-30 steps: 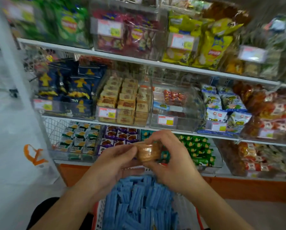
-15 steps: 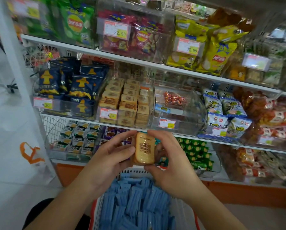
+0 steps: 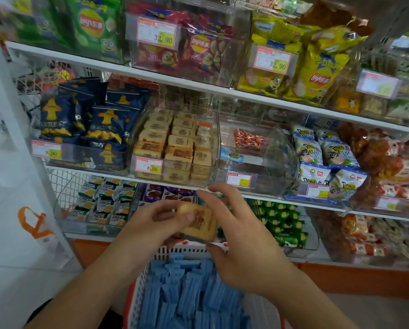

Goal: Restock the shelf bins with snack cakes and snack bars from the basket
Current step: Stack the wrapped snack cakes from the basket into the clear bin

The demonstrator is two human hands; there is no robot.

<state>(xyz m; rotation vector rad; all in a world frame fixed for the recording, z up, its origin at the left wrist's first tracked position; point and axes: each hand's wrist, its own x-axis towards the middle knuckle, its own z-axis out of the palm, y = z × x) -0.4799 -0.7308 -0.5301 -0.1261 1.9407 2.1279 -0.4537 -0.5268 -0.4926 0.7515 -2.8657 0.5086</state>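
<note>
A tan wrapped snack cake is held in front of the lower shelf. My left hand pinches its left end with thumb and fingers. My right hand is beside its right edge, fingers spread and loosely bent; whether they touch it is unclear. Below my hands stands the basket, white-rimmed and packed with several blue wrapped snack bars. On the middle shelf a clear bin holds stacked snack cakes of the same kind.
Right of the cake bin is a clear bin with a few red candies and one blue bar. Dark blue chip bags fill the left bin. Chip bags line the top shelf. Small packets fill the bottom bins.
The cake has tipped from upright to slanted and dropped slightly. My right hand has loosened its hold, its fingers spreading away from the cake, while the left keeps its pinch.
</note>
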